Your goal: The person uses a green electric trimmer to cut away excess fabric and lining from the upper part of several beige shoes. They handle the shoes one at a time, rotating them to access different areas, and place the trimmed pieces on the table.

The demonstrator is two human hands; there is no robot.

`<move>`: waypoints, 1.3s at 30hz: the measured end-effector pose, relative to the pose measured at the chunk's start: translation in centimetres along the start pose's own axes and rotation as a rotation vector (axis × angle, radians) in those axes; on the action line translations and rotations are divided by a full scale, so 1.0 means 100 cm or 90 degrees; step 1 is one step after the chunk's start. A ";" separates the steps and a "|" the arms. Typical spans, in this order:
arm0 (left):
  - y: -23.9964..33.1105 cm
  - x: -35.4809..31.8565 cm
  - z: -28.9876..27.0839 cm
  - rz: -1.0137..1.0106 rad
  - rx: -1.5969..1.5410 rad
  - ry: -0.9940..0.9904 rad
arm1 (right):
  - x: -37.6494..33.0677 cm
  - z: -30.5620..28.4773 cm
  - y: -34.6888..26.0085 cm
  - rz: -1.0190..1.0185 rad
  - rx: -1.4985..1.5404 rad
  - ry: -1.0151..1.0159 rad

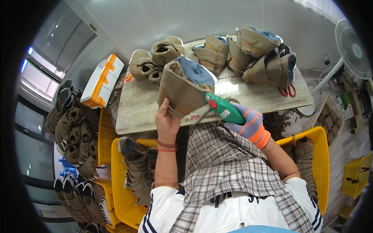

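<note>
Above the near edge of the table, my bare left hand is closed on a tan boot upper, with its thumb against the side facing me. Brown fleece and a blue lining show at the upper's open top. My right hand, in a grey and orange glove, grips a green handheld power tool with a red button. The tool's front end is at the right side of the upper; whether its tip touches the edge cannot be made out. A cord hangs near the tool.
On the wooden table, several boot uppers stand toward the back, with red-handled scissors at the right. Yellow crates holding stacked uppers flank me. A white and orange box stands left, a white fan right.
</note>
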State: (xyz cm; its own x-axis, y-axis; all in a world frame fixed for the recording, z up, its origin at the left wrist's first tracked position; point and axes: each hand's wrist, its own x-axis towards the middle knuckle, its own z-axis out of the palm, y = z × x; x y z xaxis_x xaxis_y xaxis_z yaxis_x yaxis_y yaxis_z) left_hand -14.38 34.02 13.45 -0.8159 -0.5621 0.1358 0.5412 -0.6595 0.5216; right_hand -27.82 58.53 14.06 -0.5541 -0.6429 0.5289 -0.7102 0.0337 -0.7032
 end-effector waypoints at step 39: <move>-0.069 -0.026 -0.004 0.380 1.208 -0.391 | 0.021 -0.015 0.003 0.254 0.278 0.112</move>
State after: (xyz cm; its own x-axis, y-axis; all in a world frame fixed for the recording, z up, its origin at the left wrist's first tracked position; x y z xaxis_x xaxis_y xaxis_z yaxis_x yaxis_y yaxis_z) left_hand -15.95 39.83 9.11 -0.8232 0.0012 0.5677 0.2002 0.9364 0.2882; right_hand -29.85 58.34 15.74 -0.8302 -0.5081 0.2295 -0.2105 -0.0955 -0.9729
